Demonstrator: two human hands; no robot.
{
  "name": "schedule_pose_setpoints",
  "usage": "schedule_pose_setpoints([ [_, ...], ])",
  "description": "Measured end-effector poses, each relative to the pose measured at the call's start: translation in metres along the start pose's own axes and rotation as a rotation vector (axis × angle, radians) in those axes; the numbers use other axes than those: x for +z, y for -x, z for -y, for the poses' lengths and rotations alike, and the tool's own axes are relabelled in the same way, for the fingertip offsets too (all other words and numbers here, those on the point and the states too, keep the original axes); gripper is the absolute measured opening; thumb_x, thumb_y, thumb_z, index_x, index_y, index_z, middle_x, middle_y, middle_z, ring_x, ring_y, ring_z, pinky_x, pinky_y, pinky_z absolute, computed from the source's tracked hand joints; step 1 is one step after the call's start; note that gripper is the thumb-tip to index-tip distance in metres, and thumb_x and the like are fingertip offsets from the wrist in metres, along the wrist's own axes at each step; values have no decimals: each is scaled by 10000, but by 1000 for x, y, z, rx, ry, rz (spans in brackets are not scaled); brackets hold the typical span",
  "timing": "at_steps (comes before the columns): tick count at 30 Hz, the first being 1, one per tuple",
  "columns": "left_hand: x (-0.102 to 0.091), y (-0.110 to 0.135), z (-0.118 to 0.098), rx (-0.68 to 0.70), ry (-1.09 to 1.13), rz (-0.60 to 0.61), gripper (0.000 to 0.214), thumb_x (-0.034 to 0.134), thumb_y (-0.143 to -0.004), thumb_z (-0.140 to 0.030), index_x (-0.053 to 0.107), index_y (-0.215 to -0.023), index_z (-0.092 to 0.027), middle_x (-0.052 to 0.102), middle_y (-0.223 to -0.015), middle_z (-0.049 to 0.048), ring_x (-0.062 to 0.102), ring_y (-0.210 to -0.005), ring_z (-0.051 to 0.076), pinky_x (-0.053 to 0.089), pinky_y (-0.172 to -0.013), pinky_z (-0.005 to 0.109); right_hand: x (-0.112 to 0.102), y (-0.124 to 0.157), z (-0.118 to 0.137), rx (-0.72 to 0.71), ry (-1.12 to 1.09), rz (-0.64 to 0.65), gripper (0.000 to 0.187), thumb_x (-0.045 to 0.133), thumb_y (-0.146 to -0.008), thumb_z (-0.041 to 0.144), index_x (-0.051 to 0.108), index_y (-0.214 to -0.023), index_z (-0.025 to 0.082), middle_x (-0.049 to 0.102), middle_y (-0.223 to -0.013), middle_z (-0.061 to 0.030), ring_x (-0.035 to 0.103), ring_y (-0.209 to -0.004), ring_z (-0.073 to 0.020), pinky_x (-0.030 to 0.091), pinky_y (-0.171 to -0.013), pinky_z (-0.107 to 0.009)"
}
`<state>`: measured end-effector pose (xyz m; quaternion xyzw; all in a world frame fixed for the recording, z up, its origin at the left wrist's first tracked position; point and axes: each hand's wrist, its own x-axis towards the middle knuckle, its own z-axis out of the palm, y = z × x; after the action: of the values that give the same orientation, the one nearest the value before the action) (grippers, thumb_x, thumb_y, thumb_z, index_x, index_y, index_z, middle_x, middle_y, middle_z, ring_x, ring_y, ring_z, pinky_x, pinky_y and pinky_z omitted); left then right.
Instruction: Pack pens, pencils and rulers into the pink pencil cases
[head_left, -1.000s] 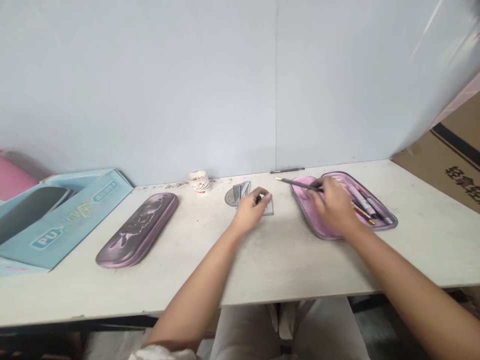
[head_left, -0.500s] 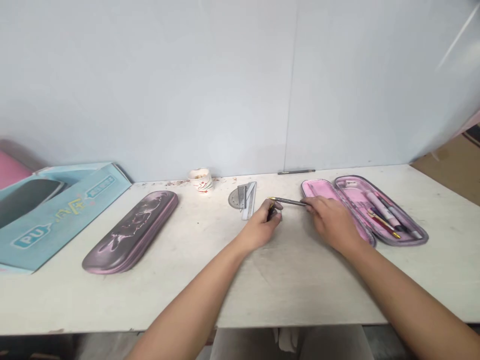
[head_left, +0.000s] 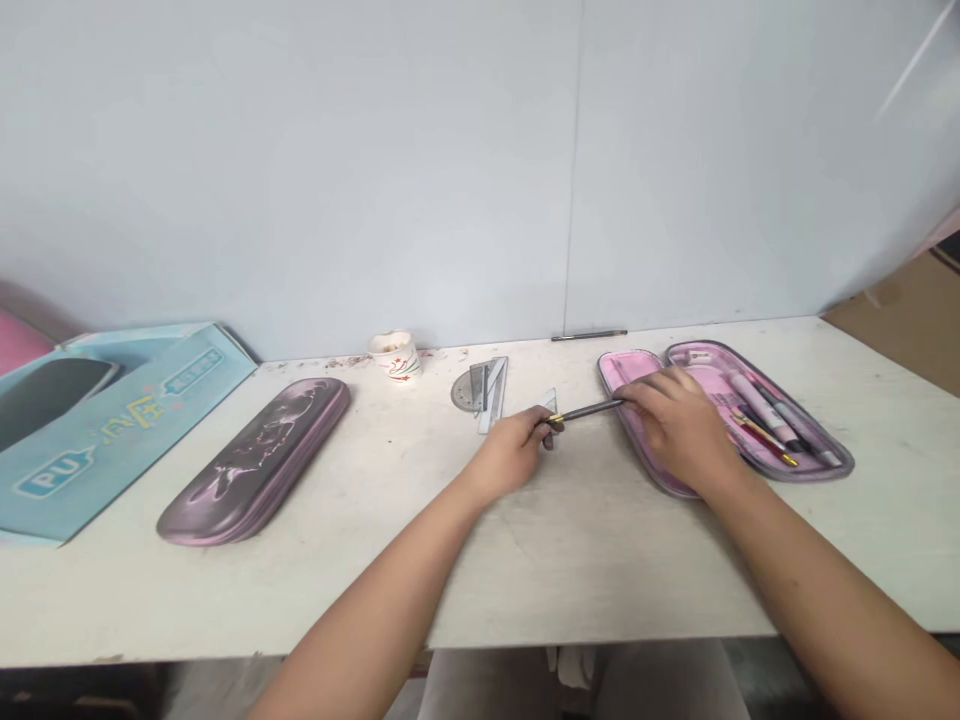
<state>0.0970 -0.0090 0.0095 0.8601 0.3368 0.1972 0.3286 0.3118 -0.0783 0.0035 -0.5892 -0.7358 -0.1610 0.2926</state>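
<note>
My right hand (head_left: 679, 430) is closed on a dark pencil (head_left: 589, 410) whose gold tip points left. That tip meets my left hand (head_left: 517, 452), which is curled round a small dark object I cannot name, possibly a sharpener. The right hand lies over the near half of an open pink pencil case (head_left: 821, 462) that holds several pens (head_left: 765, 415). Clear rulers and a protractor (head_left: 480, 385) lie just beyond the left hand.
A shut purple pencil case (head_left: 255, 460) lies at the left, a light blue box (head_left: 112, 420) beyond it. A small paper cup (head_left: 395, 356) and a loose pencil (head_left: 589, 335) sit by the wall. A cardboard box (head_left: 907, 300) stands at the far right.
The right hand lifted the pencil from the case and brought it left. The left hand picked up a small object near the rulers and came nearer; the pencil tip now meets the left hand.
</note>
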Motion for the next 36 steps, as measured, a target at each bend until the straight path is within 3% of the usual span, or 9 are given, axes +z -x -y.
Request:
schedule_pose_setpoints([
  [8,-3,-2,8,152,-443,-211,364,364,-730,-23,565,-1006,-148,622,-823,62,578,-810,175,452,-767,297,7,-5,27,46,-28,-15,225,395,-858,140,615,-893,169,638,-831,-60,519,-801,-184,360,-720,-292],
  [12,-3,-9,8,224,-508,-249,321,354,-786,-55,561,-1014,-145,618,-867,71,567,-844,180,466,-776,321,2,-3,27,57,8,46,262,365,-906,260,612,-935,176,652,-858,-56,555,-796,-179,354,-719,-288],
  [15,5,-17,-5,300,-550,-278,288,361,-852,-141,540,-1076,-167,599,-1033,84,518,-1003,203,436,-869,368,-10,5,13,83,57,121,314,337,-916,333,608,-993,195,665,-892,-52,575,-795,-180,349,-729,-291],
  [19,34,-34,-41,370,-571,-335,364,378,-876,-236,435,-1230,-171,470,-1271,106,403,-1180,227,352,-977,419,-33,26,-23,355,189,38,352,294,-920,325,564,-1103,193,661,-986,-74,586,-864,-194,343,-769,-294],
  [22,68,-54,-74,437,-579,-189,356,377,-879,-283,470,-1204,-172,477,-1264,107,411,-1174,233,338,-988,415,-50,39,-49,516,302,50,345,289,-911,275,540,-1125,172,653,-1004,-93,581,-896,-207,343,-786,-305],
  [26,112,-78,-107,429,-631,-24,376,346,-884,-346,521,-1153,-150,493,-1248,129,415,-1168,266,326,-983,441,-63,49,-68,569,391,182,326,324,-888,238,552,-1099,140,641,-992,-125,552,-934,-227,339,-798,-329],
  [29,128,-85,-114,410,-636,41,390,326,-887,-365,526,-1143,-149,509,-1230,126,433,-1146,264,334,-970,438,-69,52,-72,534,416,210,321,332,-885,256,579,-1054,140,621,-1025,-138,513,-984,-242,328,-824,-344],
  [32,121,-80,-107,400,-607,21,396,329,-887,-358,497,-1190,-167,500,-1248,106,424,-1156,250,314,-988,425,-71,51,-68,471,400,215,341,312,-892,279,578,-1063,150,600,-1072,-134,490,-1008,-243,319,-844,-348],
  [36,88,-60,-85,293,-573,-42,377,324,-890,-346,502,-1189,-199,505,-1236,84,416,-1162,236,305,-995,418,-59,37,-52,371,356,274,349,307,-893,277,594,-1053,158,582,-1119,-125,462,-1057,-248,297,-886,-352],
])
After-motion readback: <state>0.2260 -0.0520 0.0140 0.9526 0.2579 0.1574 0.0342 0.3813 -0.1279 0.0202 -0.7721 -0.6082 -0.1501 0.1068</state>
